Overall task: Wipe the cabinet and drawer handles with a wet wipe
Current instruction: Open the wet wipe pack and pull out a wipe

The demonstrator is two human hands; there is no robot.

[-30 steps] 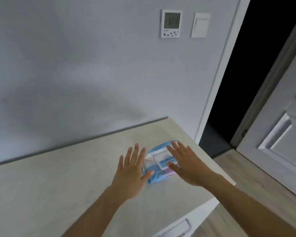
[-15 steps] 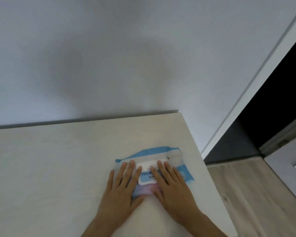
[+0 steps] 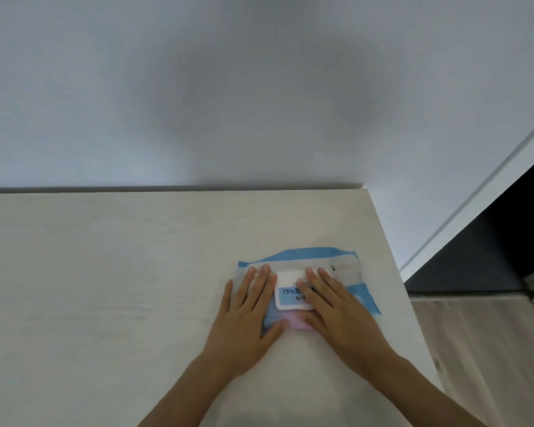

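Observation:
A blue and white pack of wet wipes [image 3: 349, 269] lies flat on the pale wooden cabinet top [image 3: 121, 272], near its right edge. A white flap lid [image 3: 287, 295] with blue print sits in the middle of the pack. My left hand [image 3: 247, 315] rests flat on the pack's left part, fingers straight. My right hand [image 3: 339, 312] lies flat on the right part, its fingers over the lid's right side. Cabinet and drawer handles are out of view.
A plain grey wall [image 3: 259, 87] rises behind the cabinet top. To the right stand a white door frame [image 3: 481, 198] and a dark doorway [image 3: 512, 241]. Wood floor [image 3: 490, 349] shows at the lower right.
The view has tilted down and moved closer over the cabinet top. Both hands went from hovering over the pack to lying flat on it, and have hardly moved in the last half second.

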